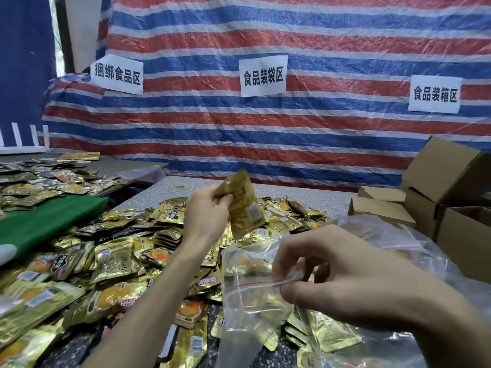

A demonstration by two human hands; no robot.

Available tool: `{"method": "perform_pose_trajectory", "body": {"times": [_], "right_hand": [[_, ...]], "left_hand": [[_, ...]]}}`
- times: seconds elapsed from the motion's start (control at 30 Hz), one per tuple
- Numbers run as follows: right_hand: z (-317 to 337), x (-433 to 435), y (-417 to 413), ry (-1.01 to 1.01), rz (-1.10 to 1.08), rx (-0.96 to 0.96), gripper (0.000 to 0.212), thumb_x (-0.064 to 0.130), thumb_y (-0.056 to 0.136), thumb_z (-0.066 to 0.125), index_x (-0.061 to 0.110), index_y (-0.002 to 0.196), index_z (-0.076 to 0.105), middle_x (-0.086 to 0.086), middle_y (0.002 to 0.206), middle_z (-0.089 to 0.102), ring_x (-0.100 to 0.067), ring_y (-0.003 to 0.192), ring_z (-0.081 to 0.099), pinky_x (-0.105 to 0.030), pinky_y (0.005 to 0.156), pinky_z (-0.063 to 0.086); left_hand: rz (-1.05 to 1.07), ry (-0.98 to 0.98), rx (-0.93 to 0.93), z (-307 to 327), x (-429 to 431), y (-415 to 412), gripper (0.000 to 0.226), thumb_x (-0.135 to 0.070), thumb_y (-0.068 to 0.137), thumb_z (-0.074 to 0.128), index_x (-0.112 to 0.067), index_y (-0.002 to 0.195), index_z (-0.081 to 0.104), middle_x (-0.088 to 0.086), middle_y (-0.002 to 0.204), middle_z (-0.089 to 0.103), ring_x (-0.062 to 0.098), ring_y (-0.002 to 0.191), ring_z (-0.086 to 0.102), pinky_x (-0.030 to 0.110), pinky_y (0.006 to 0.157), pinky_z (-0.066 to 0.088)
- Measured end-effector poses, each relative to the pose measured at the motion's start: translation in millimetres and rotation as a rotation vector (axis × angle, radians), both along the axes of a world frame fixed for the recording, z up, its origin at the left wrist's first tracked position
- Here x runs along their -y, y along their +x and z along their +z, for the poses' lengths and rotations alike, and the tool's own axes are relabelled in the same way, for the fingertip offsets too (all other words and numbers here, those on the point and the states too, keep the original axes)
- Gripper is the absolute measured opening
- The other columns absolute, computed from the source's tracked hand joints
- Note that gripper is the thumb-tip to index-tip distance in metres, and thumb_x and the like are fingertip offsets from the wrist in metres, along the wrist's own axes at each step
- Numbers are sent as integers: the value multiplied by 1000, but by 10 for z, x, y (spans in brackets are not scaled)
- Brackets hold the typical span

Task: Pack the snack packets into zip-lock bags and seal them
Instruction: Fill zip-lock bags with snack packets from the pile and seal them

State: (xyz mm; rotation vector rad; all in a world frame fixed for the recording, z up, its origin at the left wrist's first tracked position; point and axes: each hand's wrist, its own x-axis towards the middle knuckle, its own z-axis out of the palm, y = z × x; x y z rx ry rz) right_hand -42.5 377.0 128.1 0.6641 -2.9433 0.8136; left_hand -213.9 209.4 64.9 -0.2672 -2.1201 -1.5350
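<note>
the left hand [204, 216] is raised above the middle of the pile of snack packets [114, 261], its fingers [221, 201] curled round the top corner of one gold snack packet [247, 208], which hangs tilted, clear of the heap. nearer and to the right, the right hand [334, 277] pinches the mouth of a clear zip-lock bag [247, 301] between thumb and curled fingers [297, 248], right at its red seal line. the bag hangs down from the grip over the near packets, and something gold shows through it, though i cannot tell whether that lies inside or behind. the two hands are apart, the packet above and just left of the bag's mouth. the pile covers the speckled tabletop [305, 193] from left to centre. a heap of clear plastic bags [393, 235] lies at the right, beside brown cardboard boxes [446, 173]. a green cloth [45, 224] lies at the left. a red, white and blue striped tarp [265, 134] hangs at the far side with three white paper signs [263, 75].
</note>
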Motion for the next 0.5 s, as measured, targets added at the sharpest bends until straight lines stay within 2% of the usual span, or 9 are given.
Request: {"method": "perform_pose_trajectory", "body": {"times": [0.03,0.13,0.27,0.37,0.43,0.5], "right_hand": [[-4,13,0,3,0,3,4,25,85,68,29,84,68,11,82,70,-5,68,64,-23,58,50],[-1,66,17,14,17,1,2,27,86,71,27,84,70,11,82,71,-4,68,65,-23,61,51],[4,148,43,12,53,-7,3,28,87,73,25,86,74,15,84,72,-6,72,67,-25,64,54],[5,204,59,1,74,-22,4,26,87,74,25,85,77,19,83,71,-3,72,67,-18,63,52],[0,233,67,12,92,-13,5,27,86,75,24,85,79,15,82,73,-4,72,68,-20,63,54],[1,250,84,-13,89,-3,7,30,85,75,25,84,80,14,79,74,-3,69,68,-20,60,54]], "left_hand": [[-50,88,12,95,93,171,16,-13,97,62,-22,88,71,0,80,72,22,67,71,37,63,60],[-140,290,-21,372,354,672,13,-9,95,64,-16,87,71,6,78,75,21,60,72,26,54,58],[-178,366,-105,699,578,1204,10,-8,93,65,-11,84,70,9,76,75,25,59,72,25,51,57],[-152,238,-62,774,603,1443,15,-9,91,68,-16,78,69,6,70,74,24,54,70,31,49,58],[-29,61,-77,740,585,1512,14,-16,91,69,-16,77,67,0,67,72,21,54,69,40,55,60],[115,-89,-158,709,575,1529,15,-23,90,69,-18,76,65,-11,69,69,13,54,66,37,54,57]]}}
